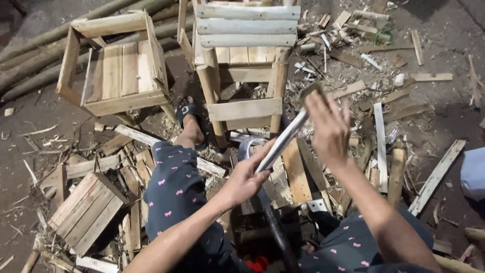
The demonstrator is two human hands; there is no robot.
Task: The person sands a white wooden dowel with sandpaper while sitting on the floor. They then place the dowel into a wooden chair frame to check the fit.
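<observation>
My left hand (pixel 246 178) grips the lower end of a long pale wooden slat (pixel 284 137) that slants up to the right. My right hand (pixel 328 126) is raised with its fingers spread, held against the slat's upper end; a small block shows at the fingertips, blurred. Below the hands a dark curved tool (pixel 270 222) runs down between my knees, which are in dark trousers with pink bows. My left foot in a sandal (pixel 189 119) rests on the ground ahead.
A small wooden chair (pixel 245 60) stands straight ahead, and another (pixel 118 65) lies tipped at the upper left. A slatted panel (pixel 86 212) lies at lower left. Offcuts, planks (pixel 435 177) and shavings litter the ground; round poles (pixel 30 55) lie at far left.
</observation>
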